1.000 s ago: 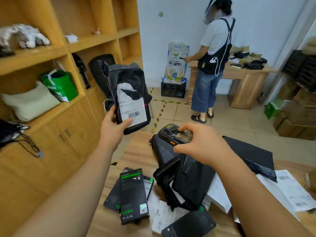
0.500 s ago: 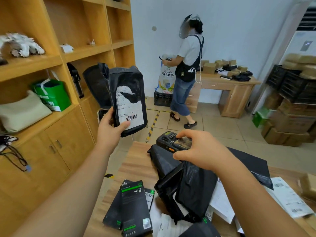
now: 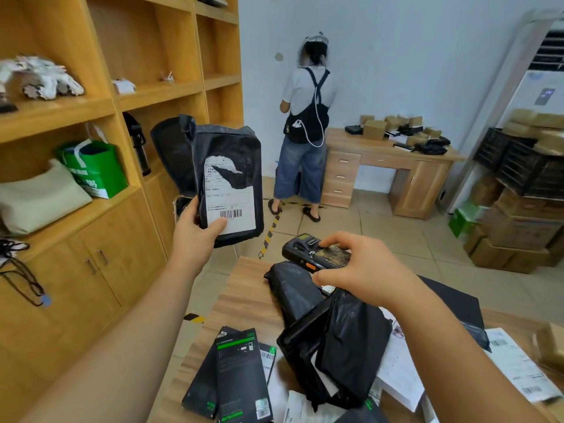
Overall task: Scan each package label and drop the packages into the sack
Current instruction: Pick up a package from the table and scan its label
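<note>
My left hand (image 3: 197, 236) grips the lower edge of a black poly-bag package (image 3: 229, 181), held upright at chest height, its white barcode label (image 3: 230, 206) facing me. My right hand (image 3: 360, 270) grips a black handheld scanner (image 3: 317, 254) over the wooden table (image 3: 241, 300), its head pointing left toward the package. Below the scanner lies a heap of black bagged packages (image 3: 332, 340). Black-and-green boxes (image 3: 241, 374) lie at the table's near left. No sack is plainly visible.
Wooden shelving (image 3: 100, 166) fills the left side, with a green bag (image 3: 94, 169) and a beige pouch on it. A person (image 3: 305, 123) stands at a desk (image 3: 387, 166) by the far wall. Cardboard boxes (image 3: 518, 230) and black crates stack at right. Loose labels (image 3: 515, 364) lie on the table.
The package in my left hand has risen slightly and tilted more upright. The camera view shifted. The person in the background walked left and turned to face the wall.
</note>
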A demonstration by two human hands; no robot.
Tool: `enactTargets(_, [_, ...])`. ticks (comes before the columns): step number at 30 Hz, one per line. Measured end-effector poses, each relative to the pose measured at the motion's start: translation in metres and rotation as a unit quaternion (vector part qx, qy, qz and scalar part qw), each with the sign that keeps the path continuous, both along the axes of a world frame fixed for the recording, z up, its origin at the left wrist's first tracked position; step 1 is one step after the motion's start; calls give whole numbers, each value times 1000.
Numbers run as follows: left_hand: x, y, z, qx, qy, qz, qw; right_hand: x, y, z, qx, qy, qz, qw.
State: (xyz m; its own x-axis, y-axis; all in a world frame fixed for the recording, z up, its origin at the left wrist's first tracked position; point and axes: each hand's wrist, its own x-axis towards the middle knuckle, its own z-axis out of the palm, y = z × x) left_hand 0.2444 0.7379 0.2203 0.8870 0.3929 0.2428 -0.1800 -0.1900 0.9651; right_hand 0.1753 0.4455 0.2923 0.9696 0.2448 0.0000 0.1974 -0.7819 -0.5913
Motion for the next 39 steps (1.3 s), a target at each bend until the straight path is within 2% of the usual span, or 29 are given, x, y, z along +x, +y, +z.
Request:
enactTargets(6, [-10, -18, 14, -53, 8, 34, 998, 9, -27, -10, 74, -8, -31, 997])
enactTargets(11, [-20, -29, 10, -131, 55, 23, 990, 17, -41, -26, 147, -24, -55, 987])
enactTargets(16, [-35, -50, 2, -185, 89, -52, 977, 18, -46, -44, 176, -42, -67, 981])
enactTargets(22, [-43, -60, 3, -166, 177, -126, 962, 12, -50, -56, 211, -62, -98, 970])
enactTargets(27, [-35, -65, 1, -154, 154, -170, 961, 0, -51, -57, 210, -90, -140, 963])
enactTargets(30, [-29, -67, 0, -184, 138, -169, 958, -13, -47, -55, 197, -113, -184, 957])
enactTargets(34, [-25, -64, -1, -218, 142, -249, 933, -38, -32, -57, 177, -142, -253, 940])
enactTargets(39, [-35, -74, -14, -201, 161, -349, 901, -81, -16, -67, 145, -166, -324, 920])
